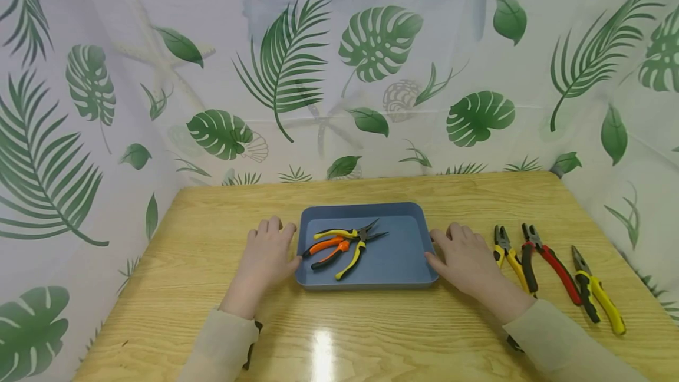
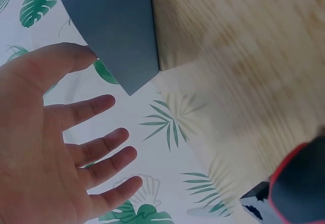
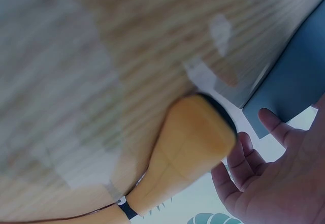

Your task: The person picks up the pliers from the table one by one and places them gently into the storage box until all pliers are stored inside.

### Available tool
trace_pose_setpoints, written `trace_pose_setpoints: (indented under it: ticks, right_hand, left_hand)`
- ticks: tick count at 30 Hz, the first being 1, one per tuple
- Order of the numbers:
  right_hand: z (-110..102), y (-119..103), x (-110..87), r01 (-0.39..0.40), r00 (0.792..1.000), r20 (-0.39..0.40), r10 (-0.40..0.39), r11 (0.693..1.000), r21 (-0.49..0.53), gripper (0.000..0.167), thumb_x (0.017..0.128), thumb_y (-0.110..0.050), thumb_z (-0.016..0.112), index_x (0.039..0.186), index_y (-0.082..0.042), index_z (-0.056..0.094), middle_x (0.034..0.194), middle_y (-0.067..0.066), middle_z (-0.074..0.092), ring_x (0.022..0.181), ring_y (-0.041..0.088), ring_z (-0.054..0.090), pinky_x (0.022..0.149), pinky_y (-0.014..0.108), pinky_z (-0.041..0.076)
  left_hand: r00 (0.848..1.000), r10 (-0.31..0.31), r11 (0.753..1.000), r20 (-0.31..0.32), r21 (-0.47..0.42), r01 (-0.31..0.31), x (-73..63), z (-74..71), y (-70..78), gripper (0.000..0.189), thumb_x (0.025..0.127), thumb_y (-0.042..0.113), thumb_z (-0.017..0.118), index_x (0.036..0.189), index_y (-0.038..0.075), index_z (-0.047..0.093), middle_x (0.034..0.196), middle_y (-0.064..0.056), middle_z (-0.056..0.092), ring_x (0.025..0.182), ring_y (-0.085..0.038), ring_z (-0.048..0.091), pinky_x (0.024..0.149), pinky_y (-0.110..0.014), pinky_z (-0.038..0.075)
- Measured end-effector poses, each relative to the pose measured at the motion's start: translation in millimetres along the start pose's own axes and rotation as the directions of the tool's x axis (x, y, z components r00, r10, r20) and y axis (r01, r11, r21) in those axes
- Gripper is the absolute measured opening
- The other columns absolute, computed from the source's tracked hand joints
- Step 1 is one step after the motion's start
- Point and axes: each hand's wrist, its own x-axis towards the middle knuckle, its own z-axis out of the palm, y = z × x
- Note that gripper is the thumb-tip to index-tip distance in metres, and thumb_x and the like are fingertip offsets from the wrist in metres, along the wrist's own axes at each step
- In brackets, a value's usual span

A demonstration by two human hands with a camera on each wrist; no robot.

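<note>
A shallow blue-grey tray [image 1: 400, 258] lies on the table between both hands. Inside, toward its left, long-nose pliers [image 1: 351, 257] with yellow and black handles overlap orange-and-black-handled pliers [image 1: 330, 244], whose head is partly hidden. My left hand [image 1: 266, 257] is at the tray's left side, its thumb tip right at the wall and its other fingers loosely spread, as the left wrist view shows. At the right side, my right hand [image 1: 468, 259] has its thumb and fingertips by the wall. In the right wrist view, a finger [image 3: 274, 123] overlaps the tray's wall [image 3: 294, 76].
Right of the tray lie yellow-handled pliers [image 1: 514, 264], red-and-black-handled pliers [image 1: 563, 270] and yellow-and-black long-nose pliers [image 1: 599, 296]. My right forearm passes close to the nearest pair. A leaf-patterned cloth [image 1: 329, 75] hangs behind the wooden table [image 1: 371, 335].
</note>
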Motion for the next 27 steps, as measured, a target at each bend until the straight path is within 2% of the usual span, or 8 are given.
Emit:
trace_pose_setpoints:
  ticks: [12, 27]
  right_hand:
    - [2, 1, 1.0, -0.008, 1.000, 0.021, 0.008, 1.000, 0.001, 0.043, 0.101, -0.037, 0.069, 0.133, -0.009, 0.065, 0.098, 0.013, 0.055, 0.079, 0.024, 0.047, 0.067, 0.038, 0.038]
    - [1, 0, 1.0, -0.006, 1.000, 0.023, 0.006, 1.000, 0.000, 0.042, 0.102, -0.037, 0.069, 0.133, -0.009, 0.064, 0.099, 0.015, 0.056, 0.079, 0.025, 0.048, 0.067, 0.038, 0.038]
  left_hand:
    - [1.000, -0.012, 1.000, -0.022, -0.016, 0.011, -9.7, -1.7, -2.6, 0.060, 0.094, 0.039, 0.079, 0.142, 0.009, 0.061, 0.131, -0.020, 0.059, 0.120, -0.038, 0.055, 0.097, -0.055, 0.048]
    - [0.999, -0.032, 0.999, -0.029, -0.006, 0.032, -21.8, -3.3, -13.3, 0.059, 0.093, 0.037, 0.081, 0.139, 0.007, 0.061, 0.129, -0.022, 0.059, 0.120, -0.041, 0.056, 0.097, -0.057, 0.050]
